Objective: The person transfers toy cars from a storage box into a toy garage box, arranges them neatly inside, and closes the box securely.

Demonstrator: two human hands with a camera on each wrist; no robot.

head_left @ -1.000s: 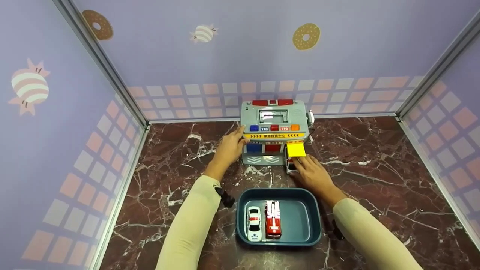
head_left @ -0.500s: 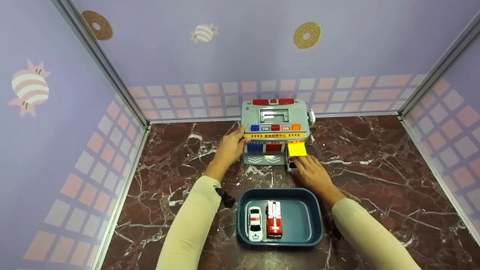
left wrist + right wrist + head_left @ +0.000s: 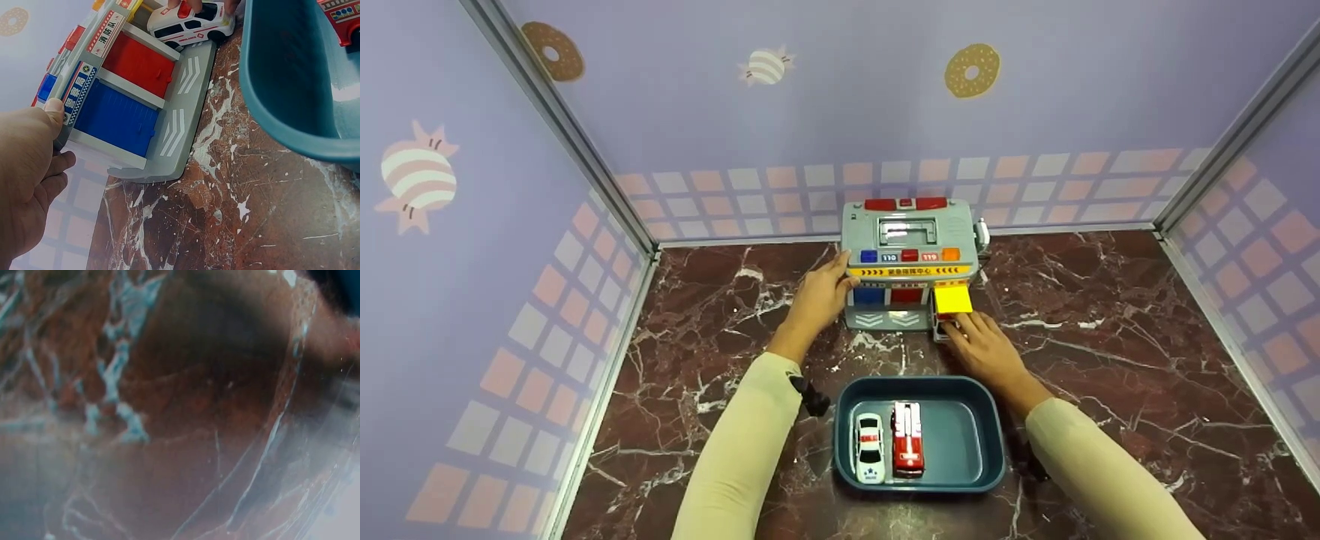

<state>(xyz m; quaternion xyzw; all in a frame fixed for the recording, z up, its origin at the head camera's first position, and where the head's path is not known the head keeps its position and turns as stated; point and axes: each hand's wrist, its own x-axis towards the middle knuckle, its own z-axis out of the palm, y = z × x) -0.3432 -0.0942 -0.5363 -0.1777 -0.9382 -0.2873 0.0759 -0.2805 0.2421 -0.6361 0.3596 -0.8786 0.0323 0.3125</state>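
A grey toy rescue station [image 3: 911, 259] with a blue door [image 3: 117, 118], a red door [image 3: 139, 64] and a raised yellow door [image 3: 953, 299] stands by the back wall. My left hand [image 3: 819, 296] grips its left edge, thumb on the front and fingers at the side. A white toy ambulance [image 3: 194, 25] with red markings is partly under the yellow door, its rear on the grey ramp side. My right hand [image 3: 988, 349] holds the ambulance, fingertips on its roof and at its rear. The right wrist view shows mostly blurred marbled surface.
A dark teal bin [image 3: 994, 442] lies in front of the station, between the forearms. Inside it are a white toy police car [image 3: 870, 448] and a red toy fire truck [image 3: 908, 439]. Patterned wall panels enclose the marbled tabletop [image 3: 1110, 352].
The ambulance has slid slightly farther in under the yellow door. My right fingers have shifted at its rear and bent more. The left hand stays on the station's edge.
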